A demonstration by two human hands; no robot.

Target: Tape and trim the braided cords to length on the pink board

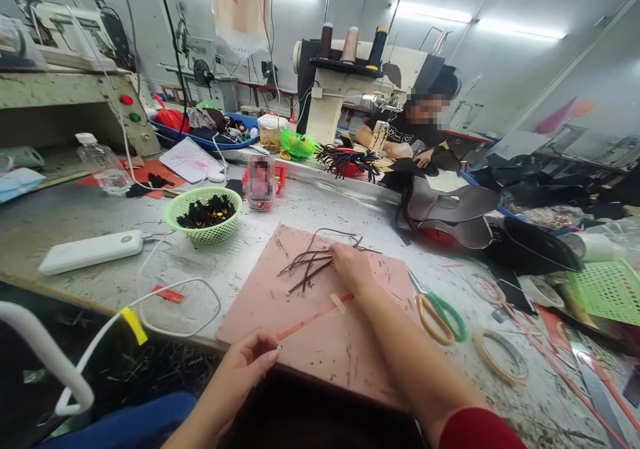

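A pinkish board (310,342) lies on the table in front of me. Several thin dark strips (307,262) are spread in a loose bunch on its upper part. My right hand (350,267) reaches over the board, its fingers closed on the ends of these strips. At the board's near left edge, my left hand (254,355) is curled with thumb and fingers pinched together; what they hold is too small to name. Beside its fingertips ends an orange strip (313,316), which runs across the board under my right forearm with a bit of pale tape (339,303) over it.
Scissors (440,317) and a tape roll (500,357) lie right of the board. A green basket (204,215) of black pieces, a white power bank (93,251) and a looped cable stand left. Behind are a phone (261,182), black cords (347,162) and a co-worker (407,129) at a sewing machine.
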